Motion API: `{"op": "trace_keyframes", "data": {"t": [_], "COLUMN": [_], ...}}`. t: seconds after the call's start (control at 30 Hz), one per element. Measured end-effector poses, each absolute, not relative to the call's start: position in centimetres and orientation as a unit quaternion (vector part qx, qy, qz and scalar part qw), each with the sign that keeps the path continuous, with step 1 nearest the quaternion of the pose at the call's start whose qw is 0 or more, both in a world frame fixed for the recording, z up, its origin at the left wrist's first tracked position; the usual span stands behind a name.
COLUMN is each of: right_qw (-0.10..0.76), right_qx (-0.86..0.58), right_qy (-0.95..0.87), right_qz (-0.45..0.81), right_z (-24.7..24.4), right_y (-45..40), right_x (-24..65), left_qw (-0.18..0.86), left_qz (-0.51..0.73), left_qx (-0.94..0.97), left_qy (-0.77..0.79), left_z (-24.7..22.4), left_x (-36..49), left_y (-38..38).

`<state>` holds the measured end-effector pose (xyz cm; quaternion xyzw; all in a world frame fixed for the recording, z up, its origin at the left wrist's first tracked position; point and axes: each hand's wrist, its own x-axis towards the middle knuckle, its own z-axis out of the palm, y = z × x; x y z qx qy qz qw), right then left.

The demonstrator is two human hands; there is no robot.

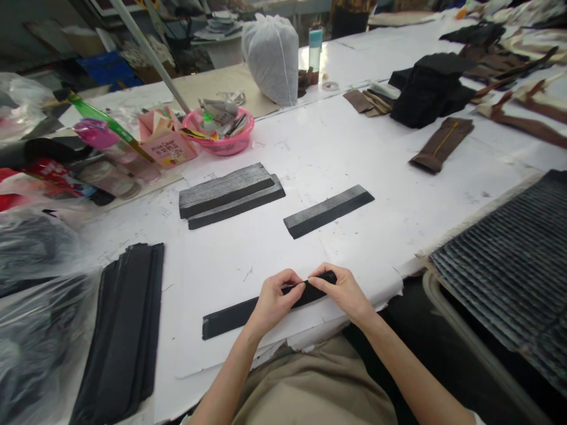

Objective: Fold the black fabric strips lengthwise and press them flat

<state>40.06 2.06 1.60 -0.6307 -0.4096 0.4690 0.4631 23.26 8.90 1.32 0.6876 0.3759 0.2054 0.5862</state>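
A long black fabric strip (233, 317) lies on the white table in front of me, its right part raised a little at the edge. My left hand (277, 298) pinches the strip's upper edge between thumb and fingers. Close beside it, my right hand (339, 289) pinches the same edge, thumb tips almost meeting. Beyond my hands rests a single grey-and-black strip (328, 212). Farther left, two wider grey pieces with black borders (230, 192) overlap each other. A stack of black strips (124, 330) lies at the left.
A pink basket (230, 144) of small items, a pink box (170, 150) and bottles stand at the back left. Behind them sits a white sack (271, 59). Dark folded fabric (427, 88) lies at the back right. A ridged black stack (509, 265) fills the right side.
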Motion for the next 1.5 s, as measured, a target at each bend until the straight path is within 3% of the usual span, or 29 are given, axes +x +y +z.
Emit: {"op": "trace_keyframes", "data": {"t": [0.23, 0.33, 0.43, 0.53, 0.63, 0.8, 1.1, 1.5], "right_qw": [0.477, 0.463, 0.409, 0.311, 0.268, 0.258, 0.311, 0.204], "right_qx": [-0.639, -0.674, -0.736, -0.769, -0.73, -0.686, -0.678, -0.666], "right_qy": [-0.388, -0.397, -0.45, -0.544, -0.628, -0.678, -0.658, -0.716], "right_qz": [0.463, 0.418, 0.297, 0.126, 0.018, 0.051, 0.104, 0.039], "right_z": [1.0, 0.2, -0.7, -1.3, -1.5, -1.9, -1.9, -2.4], "right_y": [2.1, 2.3, 2.4, 2.4, 2.1, 1.6, 1.1, 0.1], "right_x": [39.4, 40.0, 40.7, 40.9, 40.2, 38.7, 39.7, 39.8], "left_qw": [0.576, 0.413, 0.221, 0.111, 0.05, 0.018, 0.06, 0.061], "left_qz": [0.207, 0.209, 0.188, 0.15, 0.132, 0.128, 0.142, 0.123], "left_qx": [0.695, 0.78, 0.862, 0.911, 0.922, 0.922, 0.91, 0.902], "left_qy": [0.377, 0.421, 0.415, 0.367, 0.361, 0.366, 0.385, 0.409], "left_z": [1.3, 0.6, -1.0, -2.7, -3.5, -3.2, -3.0, -1.4], "left_x": [22.9, 22.2, 21.3, 20.7, 20.4, 20.4, 20.5, 22.6], "left_y": [8.6, 7.6, 6.1, 4.8, 4.1, 3.9, 4.0, 4.4]}}
